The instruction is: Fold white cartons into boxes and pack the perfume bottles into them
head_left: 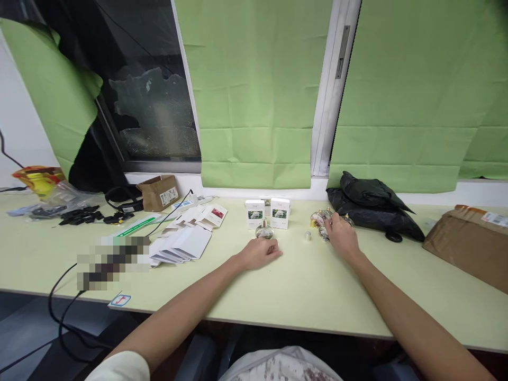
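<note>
My left hand rests on the table with its fingers curled in. Just behind it stands a round clear glass perfume bottle, its lower part covered by the hand; what the fingers hold, if anything, is hidden. Over to the right, my right hand is closed at a cluster of similar bottles with gold parts, its fingers around a perfume bottle that it partly covers. Another bottle stands left of these fingers. A small clear cap sits between the hands.
White boxes with flower pictures stand behind the left hand. Flat white cartons lie fanned out at left. Black plastic bags and a brown parcel are at right. A small cardboard box stands back left, with cables nearby.
</note>
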Demonstrator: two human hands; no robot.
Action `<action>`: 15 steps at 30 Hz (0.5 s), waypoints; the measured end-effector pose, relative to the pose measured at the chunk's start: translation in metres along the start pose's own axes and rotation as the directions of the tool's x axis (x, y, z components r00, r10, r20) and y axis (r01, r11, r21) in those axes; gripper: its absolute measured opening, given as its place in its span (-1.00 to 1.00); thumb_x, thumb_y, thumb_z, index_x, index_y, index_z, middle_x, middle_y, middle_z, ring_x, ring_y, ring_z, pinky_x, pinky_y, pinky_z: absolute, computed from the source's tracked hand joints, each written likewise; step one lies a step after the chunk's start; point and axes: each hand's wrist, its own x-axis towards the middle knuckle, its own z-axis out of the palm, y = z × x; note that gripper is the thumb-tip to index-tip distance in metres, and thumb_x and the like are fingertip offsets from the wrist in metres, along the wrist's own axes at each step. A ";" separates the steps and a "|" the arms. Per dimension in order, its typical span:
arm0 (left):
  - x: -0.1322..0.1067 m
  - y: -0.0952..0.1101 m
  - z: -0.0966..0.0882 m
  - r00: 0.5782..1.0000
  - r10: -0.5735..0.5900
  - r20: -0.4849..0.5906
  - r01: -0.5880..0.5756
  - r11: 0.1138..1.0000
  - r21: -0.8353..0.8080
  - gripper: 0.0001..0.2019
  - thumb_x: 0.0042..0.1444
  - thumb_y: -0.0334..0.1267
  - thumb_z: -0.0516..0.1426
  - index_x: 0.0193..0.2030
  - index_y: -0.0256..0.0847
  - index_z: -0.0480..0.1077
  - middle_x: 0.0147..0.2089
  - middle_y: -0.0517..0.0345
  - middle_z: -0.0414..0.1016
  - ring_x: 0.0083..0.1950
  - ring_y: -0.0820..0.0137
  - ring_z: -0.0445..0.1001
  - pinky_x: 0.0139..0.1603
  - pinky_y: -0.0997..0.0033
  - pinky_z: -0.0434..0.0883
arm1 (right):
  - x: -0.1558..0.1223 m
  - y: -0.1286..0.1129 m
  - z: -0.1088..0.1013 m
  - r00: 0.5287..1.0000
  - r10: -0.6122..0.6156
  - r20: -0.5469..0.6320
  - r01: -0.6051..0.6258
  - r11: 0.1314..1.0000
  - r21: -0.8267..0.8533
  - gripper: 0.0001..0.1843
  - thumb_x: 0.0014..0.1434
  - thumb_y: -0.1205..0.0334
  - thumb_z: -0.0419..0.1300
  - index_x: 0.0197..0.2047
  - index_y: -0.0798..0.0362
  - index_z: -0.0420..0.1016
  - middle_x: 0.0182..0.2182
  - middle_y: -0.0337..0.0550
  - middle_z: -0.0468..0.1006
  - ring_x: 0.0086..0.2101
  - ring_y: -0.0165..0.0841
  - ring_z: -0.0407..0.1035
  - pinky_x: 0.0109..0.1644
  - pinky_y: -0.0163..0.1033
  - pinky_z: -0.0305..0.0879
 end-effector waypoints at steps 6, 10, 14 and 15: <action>0.000 -0.001 -0.005 0.999 -0.037 0.029 0.039 0.997 -0.066 -0.63 0.35 0.10 0.08 -0.31 -0.13 0.43 -0.41 0.20 0.45 -0.40 0.36 0.36 -0.39 0.37 0.19 | 0.000 0.000 -0.001 1.000 -0.005 0.008 0.005 1.000 0.022 -0.80 0.50 0.15 0.01 -0.05 0.09 0.35 -0.14 0.04 0.63 -0.23 -0.18 0.54 -0.29 -0.22 0.14; 0.001 -0.003 -0.003 0.999 -0.030 -0.033 0.027 0.995 -0.092 -0.64 0.36 0.08 0.08 -0.29 -0.12 0.46 -0.42 0.20 0.44 -0.40 0.36 0.35 -0.37 0.37 0.23 | 0.000 0.001 -0.001 1.000 -0.005 0.026 0.005 1.000 0.027 -0.80 0.50 0.16 0.00 -0.06 0.09 0.34 -0.15 0.05 0.63 -0.23 -0.18 0.54 -0.29 -0.21 0.13; 0.002 -0.004 -0.001 0.993 -0.038 -0.114 0.026 0.994 -0.106 -0.66 0.36 0.06 0.08 -0.26 -0.11 0.49 -0.43 0.20 0.44 -0.41 0.36 0.36 -0.35 0.35 0.25 | 0.000 0.000 -0.001 0.999 -0.011 0.032 0.010 1.000 0.012 -0.80 0.50 0.15 -0.01 -0.06 0.09 0.33 -0.17 0.03 0.62 -0.25 -0.19 0.52 -0.31 -0.21 0.11; 0.002 -0.005 -0.001 0.992 -0.039 -0.121 0.027 0.994 -0.103 -0.66 0.36 0.06 0.08 -0.26 -0.11 0.50 -0.43 0.20 0.45 -0.41 0.36 0.36 -0.35 0.35 0.26 | -0.001 -0.001 -0.002 1.000 -0.023 0.016 0.023 1.000 0.016 -0.79 0.50 0.15 -0.02 -0.06 0.09 0.33 -0.17 0.02 0.61 -0.26 -0.19 0.51 -0.32 -0.21 0.10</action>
